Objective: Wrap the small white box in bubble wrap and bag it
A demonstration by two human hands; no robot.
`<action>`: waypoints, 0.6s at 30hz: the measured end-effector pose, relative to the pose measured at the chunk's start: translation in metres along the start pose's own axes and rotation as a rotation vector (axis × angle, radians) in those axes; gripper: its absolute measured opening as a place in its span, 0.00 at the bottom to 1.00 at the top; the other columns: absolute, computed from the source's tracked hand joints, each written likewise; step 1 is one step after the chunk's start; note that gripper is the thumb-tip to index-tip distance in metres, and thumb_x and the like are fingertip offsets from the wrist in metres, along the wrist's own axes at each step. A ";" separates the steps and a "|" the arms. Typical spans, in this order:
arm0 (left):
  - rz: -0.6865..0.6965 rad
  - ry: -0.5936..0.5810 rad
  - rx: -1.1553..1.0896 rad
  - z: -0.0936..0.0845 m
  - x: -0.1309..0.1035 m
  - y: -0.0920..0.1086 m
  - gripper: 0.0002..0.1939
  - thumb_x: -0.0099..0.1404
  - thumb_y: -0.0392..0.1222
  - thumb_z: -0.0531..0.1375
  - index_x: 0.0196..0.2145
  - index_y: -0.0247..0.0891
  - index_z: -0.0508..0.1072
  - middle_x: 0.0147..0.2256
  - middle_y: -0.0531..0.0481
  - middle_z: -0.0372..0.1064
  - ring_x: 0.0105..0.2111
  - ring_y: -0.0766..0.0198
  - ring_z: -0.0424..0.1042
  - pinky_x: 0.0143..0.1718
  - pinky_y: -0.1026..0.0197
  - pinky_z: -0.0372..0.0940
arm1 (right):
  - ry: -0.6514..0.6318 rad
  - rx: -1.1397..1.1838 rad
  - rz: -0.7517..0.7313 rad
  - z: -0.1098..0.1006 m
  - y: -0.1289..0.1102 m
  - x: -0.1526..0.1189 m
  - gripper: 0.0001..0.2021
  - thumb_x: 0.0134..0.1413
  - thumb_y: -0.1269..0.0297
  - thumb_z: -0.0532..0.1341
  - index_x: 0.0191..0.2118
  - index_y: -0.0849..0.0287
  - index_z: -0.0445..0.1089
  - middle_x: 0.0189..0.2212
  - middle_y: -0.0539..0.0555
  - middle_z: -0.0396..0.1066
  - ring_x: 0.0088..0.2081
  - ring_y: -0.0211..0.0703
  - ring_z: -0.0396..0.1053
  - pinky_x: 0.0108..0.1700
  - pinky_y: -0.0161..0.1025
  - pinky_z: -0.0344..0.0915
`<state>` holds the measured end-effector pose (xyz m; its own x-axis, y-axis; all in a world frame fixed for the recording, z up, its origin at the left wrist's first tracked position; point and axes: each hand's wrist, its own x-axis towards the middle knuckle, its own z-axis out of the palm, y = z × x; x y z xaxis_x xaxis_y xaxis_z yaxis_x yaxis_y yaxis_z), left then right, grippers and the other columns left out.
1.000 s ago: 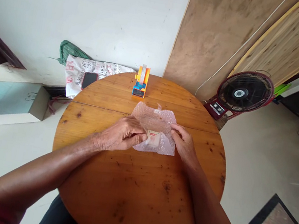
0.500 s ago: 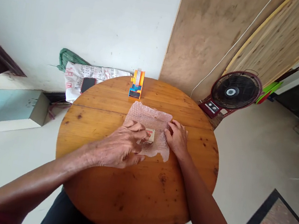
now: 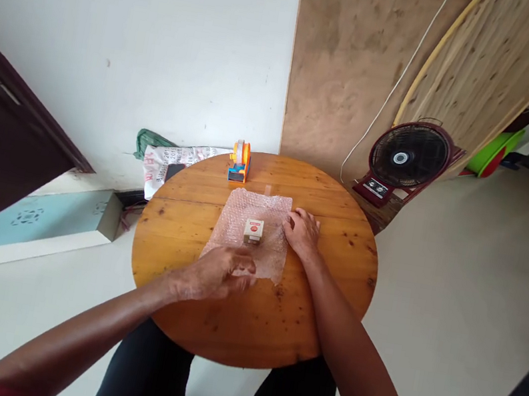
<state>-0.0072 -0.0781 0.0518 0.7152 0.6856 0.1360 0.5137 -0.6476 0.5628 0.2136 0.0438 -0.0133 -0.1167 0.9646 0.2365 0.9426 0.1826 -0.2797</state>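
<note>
A small cream box with a red mark (image 3: 253, 231) sits near the middle of a sheet of pinkish bubble wrap (image 3: 237, 210), which lies spread on the round wooden table (image 3: 242, 329). Just in front of the box, over the sheet's near left part, is my left hand (image 3: 219, 271). Its fingers and thumb are apart with nothing between them, slightly smeared by motion. My right hand (image 3: 303, 233) rests on the table at the sheet's right edge, fingers spread and fingertips touching the wrap.
An orange and blue tape dispenser (image 3: 238, 163) stands at the table's far edge, by the white wall. A dark red fan (image 3: 400, 158) is beyond the table at the right. Left of the table lie a printed white sack (image 3: 156, 160) and a pale blue cabinet (image 3: 37, 221).
My left hand has drawn back toward me, off the box, which now shows fully. The right hand stays at the wrap's edge. The head view has shifted a little.
</note>
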 end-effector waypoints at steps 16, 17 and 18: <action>-0.237 0.086 0.417 0.062 0.028 -0.010 0.10 0.68 0.36 0.53 0.35 0.37 0.74 0.38 0.45 0.70 0.40 0.60 0.70 0.44 0.59 0.66 | -0.035 -0.034 0.004 0.001 0.004 -0.003 0.19 0.63 0.61 0.51 0.55 0.51 0.71 0.64 0.55 0.59 0.64 0.52 0.53 0.60 0.50 0.52; -0.242 0.103 0.440 0.065 0.029 -0.009 0.10 0.69 0.36 0.53 0.35 0.36 0.74 0.38 0.45 0.70 0.40 0.59 0.69 0.44 0.58 0.66 | -0.036 -0.042 -0.006 0.001 0.004 -0.004 0.19 0.63 0.61 0.50 0.55 0.50 0.70 0.65 0.55 0.57 0.65 0.52 0.51 0.60 0.51 0.51; -0.241 0.122 0.460 0.068 0.029 -0.008 0.11 0.69 0.37 0.52 0.34 0.36 0.74 0.38 0.44 0.70 0.40 0.59 0.69 0.45 0.58 0.66 | -0.037 -0.049 -0.009 0.000 0.004 -0.005 0.19 0.64 0.61 0.50 0.56 0.50 0.70 0.66 0.55 0.56 0.66 0.52 0.49 0.61 0.51 0.51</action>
<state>0.0417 -0.0756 -0.0045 0.5045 0.8491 0.1563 0.8312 -0.5267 0.1781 0.2181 0.0400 -0.0160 -0.1362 0.9694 0.2043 0.9554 0.1831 -0.2317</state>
